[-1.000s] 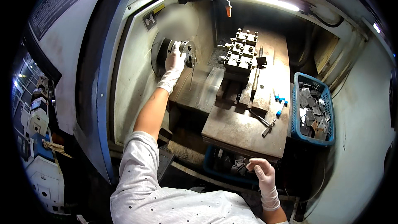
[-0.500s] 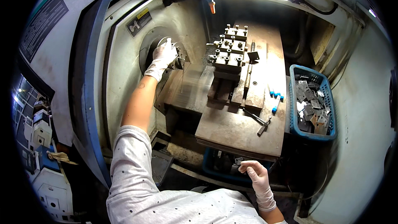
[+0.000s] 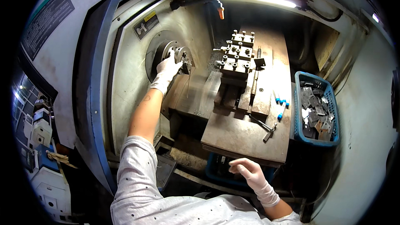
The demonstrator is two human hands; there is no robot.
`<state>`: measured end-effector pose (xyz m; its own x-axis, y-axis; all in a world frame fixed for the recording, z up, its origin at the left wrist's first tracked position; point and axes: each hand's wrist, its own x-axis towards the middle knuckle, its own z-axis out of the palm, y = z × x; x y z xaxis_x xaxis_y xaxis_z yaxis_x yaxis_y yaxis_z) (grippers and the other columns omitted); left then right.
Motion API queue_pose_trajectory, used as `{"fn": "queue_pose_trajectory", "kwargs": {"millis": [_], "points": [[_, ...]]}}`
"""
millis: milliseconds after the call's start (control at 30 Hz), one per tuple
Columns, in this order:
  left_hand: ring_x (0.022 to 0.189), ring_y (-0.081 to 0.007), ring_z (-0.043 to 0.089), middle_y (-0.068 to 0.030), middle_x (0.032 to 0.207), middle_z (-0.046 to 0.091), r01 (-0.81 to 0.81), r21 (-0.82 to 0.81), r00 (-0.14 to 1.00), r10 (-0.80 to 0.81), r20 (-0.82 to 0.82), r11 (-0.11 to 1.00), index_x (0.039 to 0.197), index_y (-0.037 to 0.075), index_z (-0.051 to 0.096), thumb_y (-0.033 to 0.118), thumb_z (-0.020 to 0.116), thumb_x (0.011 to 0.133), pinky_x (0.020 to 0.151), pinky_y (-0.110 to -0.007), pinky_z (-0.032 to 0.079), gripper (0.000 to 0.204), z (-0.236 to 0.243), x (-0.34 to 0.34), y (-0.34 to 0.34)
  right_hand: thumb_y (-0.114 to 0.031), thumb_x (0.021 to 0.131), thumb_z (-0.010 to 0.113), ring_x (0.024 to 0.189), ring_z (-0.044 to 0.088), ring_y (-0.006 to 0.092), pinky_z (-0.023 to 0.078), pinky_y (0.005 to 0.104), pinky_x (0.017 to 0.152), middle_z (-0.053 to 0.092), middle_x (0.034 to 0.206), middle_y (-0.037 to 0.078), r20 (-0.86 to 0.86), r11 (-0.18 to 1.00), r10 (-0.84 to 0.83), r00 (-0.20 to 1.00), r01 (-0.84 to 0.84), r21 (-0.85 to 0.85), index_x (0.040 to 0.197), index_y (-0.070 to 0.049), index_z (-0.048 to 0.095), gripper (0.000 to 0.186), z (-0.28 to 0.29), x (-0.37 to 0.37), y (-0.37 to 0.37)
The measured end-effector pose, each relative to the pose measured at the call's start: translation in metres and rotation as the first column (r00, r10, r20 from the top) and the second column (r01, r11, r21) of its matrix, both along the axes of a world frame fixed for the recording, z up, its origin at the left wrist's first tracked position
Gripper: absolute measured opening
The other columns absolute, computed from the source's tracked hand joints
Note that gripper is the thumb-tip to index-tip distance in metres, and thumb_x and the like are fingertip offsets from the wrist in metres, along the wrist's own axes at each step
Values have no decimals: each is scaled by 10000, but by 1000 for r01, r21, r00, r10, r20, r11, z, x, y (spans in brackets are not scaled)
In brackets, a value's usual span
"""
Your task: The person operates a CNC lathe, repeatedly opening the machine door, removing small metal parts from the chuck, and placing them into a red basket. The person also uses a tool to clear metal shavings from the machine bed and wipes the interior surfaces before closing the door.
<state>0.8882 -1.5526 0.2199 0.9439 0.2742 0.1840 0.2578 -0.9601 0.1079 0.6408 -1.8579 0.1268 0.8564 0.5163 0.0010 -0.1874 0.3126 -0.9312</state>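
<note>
My gloved left hand (image 3: 168,70) reaches to the round metal chuck (image 3: 183,54) on the machine's left wall. Its index finger points up against the chuck face and its thumb stands apart; I see nothing held in it. A thin rod (image 3: 190,84) hangs down beside the chuck. My gloved right hand (image 3: 252,177) hovers over the lower blue basket (image 3: 216,174), near the front edge of the brown metal table (image 3: 246,139). Its fingers are loosely bent, with nothing visible between them. Tool blocks with several bolts (image 3: 236,64) stand on the table, right of the chuck.
A blue basket (image 3: 297,112) of flat metal pieces stands at the right. On the table lie a T-handled wrench (image 3: 266,129), blue-tipped sticks (image 3: 281,110) and a dark square plate (image 3: 260,62). An orange-tipped nozzle (image 3: 221,13) hangs above. The blue door edge (image 3: 98,79) borders the left.
My left hand has shifted from the top of the chuck down onto its face, with the thumb now apart. My right hand has moved slightly left. The whole view has shifted a little.
</note>
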Motion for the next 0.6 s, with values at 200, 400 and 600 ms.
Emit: {"fn": "queue_pose_trajectory", "kwargs": {"millis": [200,400,600], "points": [[632,-305,549,-176,710,559,-4,-132,983,28,181,991,1225,29,75,301,463,701,582,-400,430,706,-29,5,0,-154,794,437,696,475,85,386,194,628,524,753,34,33,975,177,984,-179,128,921,1,505,212,43,82,89],[751,-308,540,-172,813,553,100,-299,984,-51,170,949,1209,152,204,321,522,663,670,-388,416,654,-20,19,-2,-132,732,453,588,473,126,386,228,539,526,673,51,391,713,-643,658,701,-8,850,14,522,200,-5,238,201],[869,-168,476,-154,1002,477,227,-685,969,-91,229,692,1214,10,180,201,602,663,726,-248,400,720,-48,24,29,12,673,369,646,522,121,408,228,614,568,686,42,338,948,-319,886,293,126,763,-13,554,207,12,250,219]]}}
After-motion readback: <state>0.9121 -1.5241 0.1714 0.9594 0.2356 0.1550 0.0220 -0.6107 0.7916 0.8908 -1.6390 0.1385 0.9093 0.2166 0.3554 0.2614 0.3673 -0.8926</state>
